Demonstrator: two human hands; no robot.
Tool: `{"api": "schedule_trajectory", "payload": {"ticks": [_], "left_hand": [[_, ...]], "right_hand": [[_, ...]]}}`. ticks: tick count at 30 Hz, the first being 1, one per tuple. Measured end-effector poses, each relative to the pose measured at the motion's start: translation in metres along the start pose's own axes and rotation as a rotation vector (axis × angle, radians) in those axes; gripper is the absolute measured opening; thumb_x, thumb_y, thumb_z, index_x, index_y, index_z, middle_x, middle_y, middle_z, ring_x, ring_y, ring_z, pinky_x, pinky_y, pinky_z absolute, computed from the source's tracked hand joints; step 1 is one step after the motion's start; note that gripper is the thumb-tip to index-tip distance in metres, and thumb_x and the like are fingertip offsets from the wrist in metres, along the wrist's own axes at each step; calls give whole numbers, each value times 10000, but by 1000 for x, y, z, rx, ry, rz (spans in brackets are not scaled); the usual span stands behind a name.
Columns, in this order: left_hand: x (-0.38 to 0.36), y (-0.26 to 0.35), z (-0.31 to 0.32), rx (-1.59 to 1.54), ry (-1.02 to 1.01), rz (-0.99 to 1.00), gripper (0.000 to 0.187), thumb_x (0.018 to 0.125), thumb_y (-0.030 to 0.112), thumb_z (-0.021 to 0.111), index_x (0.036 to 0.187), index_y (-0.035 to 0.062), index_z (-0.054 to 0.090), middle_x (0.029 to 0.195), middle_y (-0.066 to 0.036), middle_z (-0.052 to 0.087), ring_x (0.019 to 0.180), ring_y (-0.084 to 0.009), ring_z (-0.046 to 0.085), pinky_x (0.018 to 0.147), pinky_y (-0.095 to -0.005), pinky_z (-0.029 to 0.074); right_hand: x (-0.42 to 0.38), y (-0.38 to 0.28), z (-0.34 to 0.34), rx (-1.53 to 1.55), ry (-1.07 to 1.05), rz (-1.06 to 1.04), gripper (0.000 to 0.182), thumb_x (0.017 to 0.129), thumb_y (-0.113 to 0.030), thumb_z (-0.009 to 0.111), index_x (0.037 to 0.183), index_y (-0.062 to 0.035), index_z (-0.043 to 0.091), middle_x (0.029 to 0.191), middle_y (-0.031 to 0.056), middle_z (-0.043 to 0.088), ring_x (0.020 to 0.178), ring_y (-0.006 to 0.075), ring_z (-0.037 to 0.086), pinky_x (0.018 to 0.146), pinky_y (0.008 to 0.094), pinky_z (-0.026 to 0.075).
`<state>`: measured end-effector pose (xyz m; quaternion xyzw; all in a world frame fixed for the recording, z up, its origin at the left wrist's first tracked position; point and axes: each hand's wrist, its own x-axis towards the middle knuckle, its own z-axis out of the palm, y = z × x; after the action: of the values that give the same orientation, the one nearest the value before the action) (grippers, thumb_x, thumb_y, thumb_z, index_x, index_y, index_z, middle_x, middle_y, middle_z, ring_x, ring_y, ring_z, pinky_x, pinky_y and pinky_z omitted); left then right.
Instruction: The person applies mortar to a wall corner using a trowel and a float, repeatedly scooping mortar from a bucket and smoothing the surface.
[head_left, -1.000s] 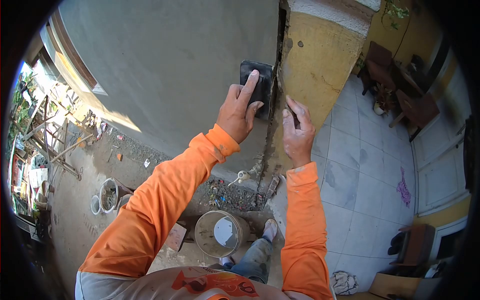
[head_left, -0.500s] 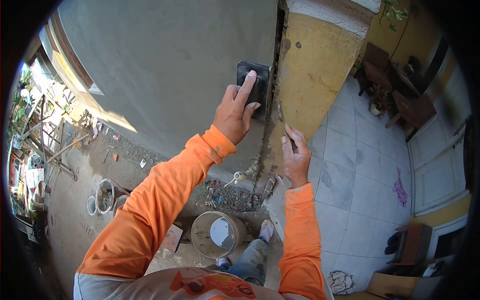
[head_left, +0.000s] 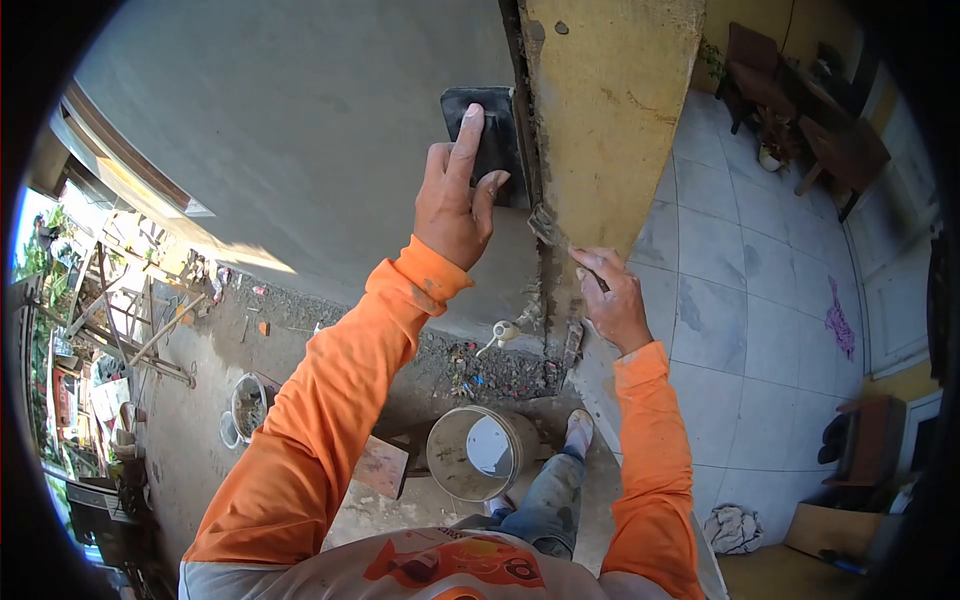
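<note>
My left hand (head_left: 455, 205) grips a black plastering float (head_left: 507, 160), its index finger stretched along the back. The float lies against the smooth grey plastered wall (head_left: 290, 130), close to the wall's right edge. A dark gap (head_left: 519, 60) runs down between this wall and a yellow pillar (head_left: 615, 120). Lower and to the right, my right hand (head_left: 615, 300) is closed around the handle of a small, mortar-stained brush (head_left: 546, 226). The brush head points up and left, right at the gap just below the float.
A tap (head_left: 505, 332) sticks out low on the wall. By my feet stand a bucket (head_left: 437, 440) with pale liquid and a flat board (head_left: 380, 468). Wooden trestles (head_left: 130, 310) are at left. Chairs (head_left: 845, 155) stand on the tiled floor (head_left: 710, 320) at right.
The brush has turned so its head now shows at the gap, below the float. My view has shifted slightly; the float stays on the wall beside the gap.
</note>
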<state>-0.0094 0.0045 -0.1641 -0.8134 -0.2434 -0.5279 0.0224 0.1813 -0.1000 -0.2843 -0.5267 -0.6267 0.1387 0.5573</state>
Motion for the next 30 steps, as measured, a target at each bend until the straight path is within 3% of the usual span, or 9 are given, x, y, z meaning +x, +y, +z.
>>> {"api": "schedule_trajectory", "payload": {"ticks": [9, 15, 18, 23, 26, 30], "left_hand": [[-2, -2, 1, 4, -47, -26, 758, 793, -55, 688, 1469, 81, 371, 869, -72, 487, 747, -169, 502, 638, -268, 479], [-1, 0, 1, 45, -42, -35, 762, 785, -55, 695, 1465, 72, 376, 854, -68, 482, 744, -174, 501, 696, -273, 477], [-2, 1, 2, 12, -33, -38, 755, 783, -55, 696, 1460, 67, 385, 854, -66, 487, 744, -174, 502, 696, -274, 476], [0, 2, 1, 35, -30, -11, 749, 782, -53, 696, 1456, 54, 387, 859, -73, 501, 742, -175, 504, 697, -274, 474], [0, -4, 4, 32, -21, 63, 763, 795, -47, 686, 1471, 59, 350, 870, -104, 479, 676, -209, 451, 600, -289, 432], [-1, 1, 1, 10, -35, 9, 761, 792, -48, 687, 1468, 54, 353, 870, -114, 482, 681, -224, 456, 605, -304, 434]], "right_hand": [[52, -28, 11, 86, 191, -173, 295, 856, 10, 577, 1132, -49, 664, 1034, 165, 640, 908, 291, 652, 792, 333, 507], [11, 4, 29, 183, 187, -27, 328, 844, 48, 589, 1146, -54, 664, 1063, 144, 646, 925, 251, 657, 823, 313, 514], [21, -16, 42, 270, 332, -86, 329, 841, 53, 598, 1147, -49, 660, 1071, 134, 644, 921, 225, 654, 803, 298, 519], [53, -18, 76, 246, 498, -184, 293, 860, 19, 606, 1142, -45, 651, 1065, 141, 636, 905, 278, 647, 780, 334, 528], [51, -8, 87, 205, 497, -200, 285, 864, 16, 599, 1138, -48, 651, 1042, 151, 635, 908, 319, 635, 782, 364, 523], [31, 6, 87, 181, 421, -163, 279, 864, 19, 599, 1130, -43, 654, 1031, 152, 632, 896, 317, 639, 781, 363, 522]]}}
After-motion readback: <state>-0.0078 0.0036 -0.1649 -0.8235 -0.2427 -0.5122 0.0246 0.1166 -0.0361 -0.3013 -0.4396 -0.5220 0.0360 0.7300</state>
